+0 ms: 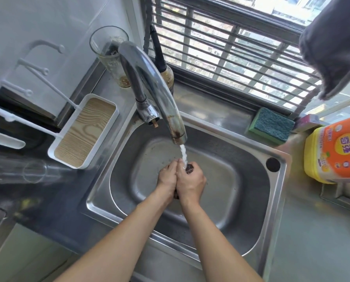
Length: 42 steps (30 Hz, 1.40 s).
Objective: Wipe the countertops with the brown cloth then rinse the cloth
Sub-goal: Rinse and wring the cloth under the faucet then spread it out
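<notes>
Both hands are pressed together over the steel sink [257, 202], squeezing the brown cloth [189, 168] between them. Only a dark tuft of the cloth shows above my right hand [190, 183], and a small bit shows below the palms. My left hand [167, 177] closes against it from the left. Water [183, 154] runs from the curved metal tap [149, 82] straight onto the cloth and fingers. Most of the cloth is hidden inside the two hands.
A white tray with a wood-grain base [84, 131] sits left of the sink, with a clear glass [33, 171] lying beside it. A tall glass [111, 55] stands behind the tap. A green sponge [271, 125] and an orange detergent bottle [334, 153] are at the right. A grey cloth [332, 47] hangs top right.
</notes>
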Each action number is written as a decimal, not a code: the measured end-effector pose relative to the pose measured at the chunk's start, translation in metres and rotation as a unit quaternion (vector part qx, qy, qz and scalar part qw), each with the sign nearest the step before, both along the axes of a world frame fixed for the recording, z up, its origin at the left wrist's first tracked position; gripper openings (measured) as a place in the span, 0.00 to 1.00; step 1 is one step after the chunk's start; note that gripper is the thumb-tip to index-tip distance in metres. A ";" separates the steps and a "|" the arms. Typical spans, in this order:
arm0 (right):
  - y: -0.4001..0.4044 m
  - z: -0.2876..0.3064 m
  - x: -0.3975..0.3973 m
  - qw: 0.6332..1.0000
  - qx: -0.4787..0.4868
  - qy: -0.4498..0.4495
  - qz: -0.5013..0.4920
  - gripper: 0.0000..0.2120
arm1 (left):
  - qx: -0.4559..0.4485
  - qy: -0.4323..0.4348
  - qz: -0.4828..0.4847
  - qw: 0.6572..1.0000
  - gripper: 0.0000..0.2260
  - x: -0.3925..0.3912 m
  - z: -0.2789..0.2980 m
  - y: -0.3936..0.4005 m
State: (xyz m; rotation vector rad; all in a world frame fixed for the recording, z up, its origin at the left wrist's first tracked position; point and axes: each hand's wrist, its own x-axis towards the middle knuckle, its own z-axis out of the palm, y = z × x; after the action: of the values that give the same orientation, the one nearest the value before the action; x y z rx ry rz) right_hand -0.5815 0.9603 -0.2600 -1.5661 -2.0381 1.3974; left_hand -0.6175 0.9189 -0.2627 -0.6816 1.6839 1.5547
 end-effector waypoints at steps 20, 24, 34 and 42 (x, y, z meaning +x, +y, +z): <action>-0.002 -0.013 0.011 0.973 -0.222 -0.063 0.030 0.22 | -0.059 -0.037 -0.056 0.996 0.26 0.002 0.012 -0.008; 0.011 -0.010 0.012 0.989 -0.132 -0.072 0.012 0.17 | -0.076 0.050 -0.124 0.988 0.38 0.006 -0.039 -0.017; 0.029 -0.011 0.008 0.977 -0.149 -0.064 -0.138 0.19 | -0.093 0.166 -0.241 0.952 0.16 0.003 -0.023 -0.025; -0.006 -0.006 0.021 0.995 -0.022 0.025 0.090 0.14 | 0.039 -0.045 -0.034 0.998 0.21 -0.005 -0.003 -0.012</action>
State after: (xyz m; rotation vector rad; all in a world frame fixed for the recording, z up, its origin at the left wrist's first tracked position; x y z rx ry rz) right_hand -0.5608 0.9541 -0.2656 -1.3774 -2.1781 1.5381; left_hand -0.6223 0.9073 -0.2654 -0.6386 1.5564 1.5102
